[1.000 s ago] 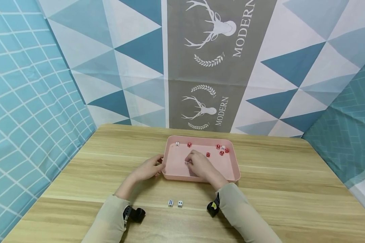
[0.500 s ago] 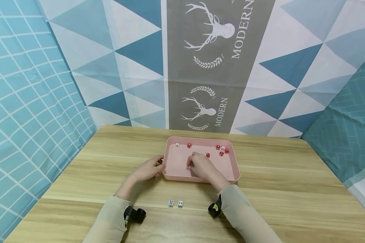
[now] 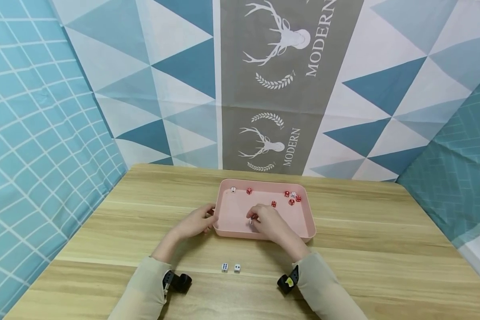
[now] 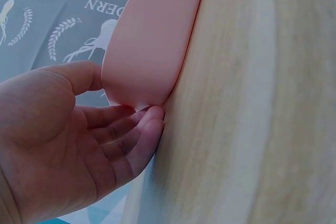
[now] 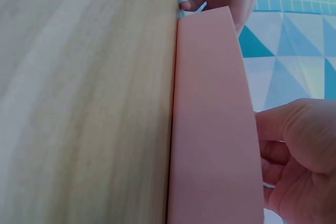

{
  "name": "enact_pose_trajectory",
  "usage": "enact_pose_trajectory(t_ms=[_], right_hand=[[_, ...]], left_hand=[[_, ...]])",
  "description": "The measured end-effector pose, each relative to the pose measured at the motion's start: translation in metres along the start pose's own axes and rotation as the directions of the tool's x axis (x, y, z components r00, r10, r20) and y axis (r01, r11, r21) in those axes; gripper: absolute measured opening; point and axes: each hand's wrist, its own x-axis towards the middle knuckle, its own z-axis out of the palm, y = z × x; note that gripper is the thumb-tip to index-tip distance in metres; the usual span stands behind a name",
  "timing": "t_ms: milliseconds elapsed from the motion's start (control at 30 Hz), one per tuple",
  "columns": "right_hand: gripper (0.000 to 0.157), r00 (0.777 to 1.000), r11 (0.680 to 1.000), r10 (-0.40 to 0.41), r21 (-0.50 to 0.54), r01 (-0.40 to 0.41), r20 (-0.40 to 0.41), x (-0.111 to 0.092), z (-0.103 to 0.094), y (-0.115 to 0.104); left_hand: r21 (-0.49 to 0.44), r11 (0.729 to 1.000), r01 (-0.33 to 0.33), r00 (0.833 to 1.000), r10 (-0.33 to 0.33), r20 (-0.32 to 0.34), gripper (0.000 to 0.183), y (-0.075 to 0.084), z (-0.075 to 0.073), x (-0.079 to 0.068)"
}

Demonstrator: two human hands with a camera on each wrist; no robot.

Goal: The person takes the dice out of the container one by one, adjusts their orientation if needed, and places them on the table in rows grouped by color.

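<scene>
My left hand (image 3: 196, 221) holds the left end of a shallow pink tray (image 3: 240, 234). In the left wrist view its thumb touches the rim and the curled fingers lie against the outer wall. Inside the tray, near the front wall, my right hand (image 3: 266, 221) pinches a small white die (image 3: 251, 222), mostly covered by the fingers. A white die (image 3: 233, 190) and a red die (image 3: 249, 191) lie toward the tray's back left. Another red die (image 3: 274, 204) is just beyond the right hand. The tray wall hides the right fingertips in the right wrist view.
Two white dice (image 3: 230, 268) stand side by side on the wooden table (image 3: 364, 249), in front of the tray. Several red dice (image 3: 291, 202) and a white die (image 3: 294, 194) cluster in its back right corner. Patterned cloth (image 3: 184, 89) hangs behind the table.
My right hand has shifted slightly right and toward the front wall inside the tray, its fingers turning around the small die. The left hand and the tray have stayed in place.
</scene>
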Motion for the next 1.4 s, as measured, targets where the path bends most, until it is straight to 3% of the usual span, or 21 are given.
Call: enact_pose_trajectory(t_ms=[267,567,767,1167,1400], right_hand=[[0.013,1.0,1.0,-0.011,0.026,0.011,-0.006,-0.012,-0.008,-0.003],[0.01,0.98,0.984,-0.175,-0.037,0.173,-0.095,-0.027,-0.015,-0.001],[0.007,0.974,0.981,-0.195,-0.033,0.193,-0.117,-0.034,-0.019,-0.004],[0.008,0.976,0.976,-0.214,0.041,0.215,-0.042,-0.05,-0.02,-0.012],[0.01,0.976,0.978,-0.204,0.063,0.199,0.074,-0.056,-0.019,-0.015]], left_hand=[[-0.006,1.0,-0.019,1.0,0.019,0.005,0.044,-0.001,-0.001,0.0],[-0.016,1.0,-0.008,1.0,0.008,0.001,0.044,-0.001,0.001,0.001],[-0.019,1.0,-0.015,1.0,0.015,0.015,0.044,0.0,0.0,0.0],[-0.044,0.999,-0.022,0.999,0.023,0.025,0.044,0.001,-0.001,-0.001],[-0.046,0.999,-0.027,0.999,0.028,0.024,0.046,0.0,0.0,0.0]])
